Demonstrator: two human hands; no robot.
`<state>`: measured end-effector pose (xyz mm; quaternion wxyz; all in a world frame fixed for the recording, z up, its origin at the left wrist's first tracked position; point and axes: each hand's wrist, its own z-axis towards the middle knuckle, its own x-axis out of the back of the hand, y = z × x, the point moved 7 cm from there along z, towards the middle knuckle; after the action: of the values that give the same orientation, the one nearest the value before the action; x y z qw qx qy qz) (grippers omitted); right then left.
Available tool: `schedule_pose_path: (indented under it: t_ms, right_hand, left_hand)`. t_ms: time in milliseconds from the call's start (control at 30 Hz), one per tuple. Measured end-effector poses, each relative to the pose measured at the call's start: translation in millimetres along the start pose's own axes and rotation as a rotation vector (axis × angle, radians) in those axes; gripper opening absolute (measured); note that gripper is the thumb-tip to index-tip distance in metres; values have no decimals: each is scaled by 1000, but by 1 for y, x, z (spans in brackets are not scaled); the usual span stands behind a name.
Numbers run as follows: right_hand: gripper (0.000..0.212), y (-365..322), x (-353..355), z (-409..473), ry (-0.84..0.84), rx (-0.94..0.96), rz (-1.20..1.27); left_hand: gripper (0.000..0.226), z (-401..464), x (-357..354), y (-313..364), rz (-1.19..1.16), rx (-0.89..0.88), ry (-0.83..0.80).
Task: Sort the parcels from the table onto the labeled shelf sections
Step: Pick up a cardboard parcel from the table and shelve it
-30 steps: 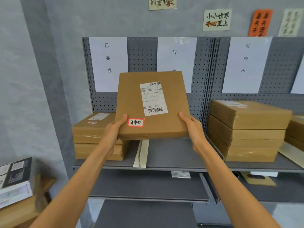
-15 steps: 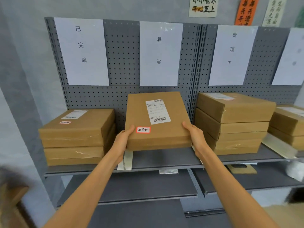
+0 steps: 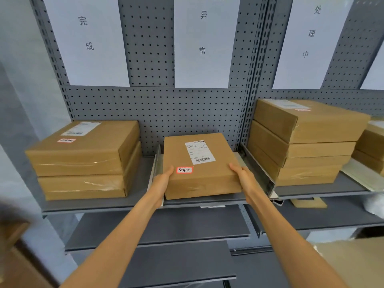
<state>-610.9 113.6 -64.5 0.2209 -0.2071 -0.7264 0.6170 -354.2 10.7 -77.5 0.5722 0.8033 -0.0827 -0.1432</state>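
Grey pegboard backs the grey metal shelf, hung with white paper signs; the middle sign reads 异常. Under it my flat brown cardboard parcel, with its white shipping label and a small red-bordered sticker, sits in the middle section between two upright dividers. My left hand and right hand grasp its near corners. Two stacked brown boxes stand to the left, a taller stack to the right.
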Motion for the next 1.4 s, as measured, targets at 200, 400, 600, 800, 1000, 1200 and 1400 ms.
schedule_pose_path:
  t_ms: [200, 400, 600, 800, 1000, 1200, 1400]
  right_hand:
    - [55, 19, -4, 13, 11, -34, -24]
    - [59, 24, -8, 28, 37, -29, -46]
    - [59, 25, -12, 42, 64, -24, -90]
    - [60, 27, -13, 50, 80, -17, -110]
    - [54, 18, -11, 47, 74, -15, -192]
    - [69, -30, -6, 25, 171, 182, -546]
    - [50, -82, -60, -21, 128, 467, -861]
  left_hand:
    - [49, 15, 2, -11, 94, 12, 89]
    - [48, 31, 1, -4, 93, -15, 118]
    - [44, 45, 3, -3, 60, -18, 183]
    - [39, 51, 3, -3, 44, -18, 211]
    - [30, 47, 3, 4, 106, -37, 291]
    - [53, 27, 4, 40, 504, -117, 386]
    - [50, -25, 27, 83, 904, -447, 396]
